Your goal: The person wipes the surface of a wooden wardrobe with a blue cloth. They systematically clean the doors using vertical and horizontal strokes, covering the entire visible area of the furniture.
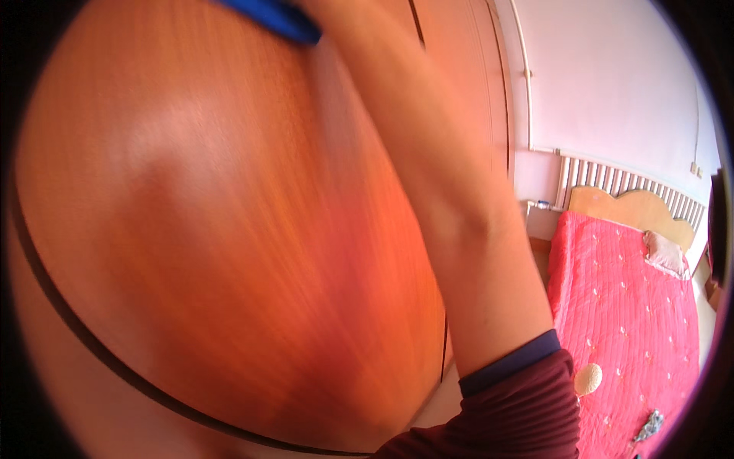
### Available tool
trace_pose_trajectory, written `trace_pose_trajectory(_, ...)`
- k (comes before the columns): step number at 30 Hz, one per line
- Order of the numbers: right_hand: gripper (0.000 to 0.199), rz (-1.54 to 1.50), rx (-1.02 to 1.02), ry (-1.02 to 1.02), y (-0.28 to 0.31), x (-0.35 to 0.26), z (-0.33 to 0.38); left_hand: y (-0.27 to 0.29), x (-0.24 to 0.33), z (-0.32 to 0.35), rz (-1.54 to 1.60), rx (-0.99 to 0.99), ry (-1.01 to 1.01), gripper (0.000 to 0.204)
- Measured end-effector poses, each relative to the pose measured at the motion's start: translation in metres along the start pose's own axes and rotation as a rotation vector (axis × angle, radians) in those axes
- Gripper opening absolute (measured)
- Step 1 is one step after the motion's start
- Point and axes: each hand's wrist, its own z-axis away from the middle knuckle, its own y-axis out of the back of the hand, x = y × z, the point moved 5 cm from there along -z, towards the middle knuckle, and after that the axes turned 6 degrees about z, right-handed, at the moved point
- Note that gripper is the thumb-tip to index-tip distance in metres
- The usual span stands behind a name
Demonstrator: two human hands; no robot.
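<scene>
From the lower right my bare right forearm (436, 168) reaches up across the view, its maroon sleeve pushed back past the elbow. My right hand (310, 6) is at the top edge, and most of it is cut off. Under its heel lies a bright blue, cloth-like thing (279, 19), held against a glossy orange-brown wooden panel (229, 229), which looks like a cupboard door. The fingers are out of the picture. A blurred reflection shows on the panel. My left hand is not in view.
To the right stands a bed with a pink quilt (619, 306), a wooden headboard (627, 206) and a pale pillow (665, 254). A round cream-coloured thing (589, 379) and a small crumpled grey thing (650, 426) lie on it. Behind are a white radiator (604, 172) and a pipe (526, 76).
</scene>
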Motion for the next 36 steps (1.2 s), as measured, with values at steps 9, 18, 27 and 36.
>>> trace_pose_trajectory(9,0.058,0.129,-0.171,-0.338,0.026,0.103,0.109,-0.008,0.002,0.004,0.044,0.086,0.008,0.057)
trace_pose_trajectory(18,0.056,0.036,-0.216,-0.415,0.116,0.066,0.282,-0.013,0.008,0.011,0.046,0.083,0.033,0.054)
trace_pose_trajectory(27,0.059,0.056,-0.386,-1.117,0.253,-0.014,0.549,-0.015,0.006,0.013,-0.024,0.076,-0.008,0.055)
trace_pose_trajectory(36,0.058,0.483,-0.28,-1.887,0.338,-0.073,0.804,-0.017,0.007,0.01,-0.025,0.087,0.009,0.054)
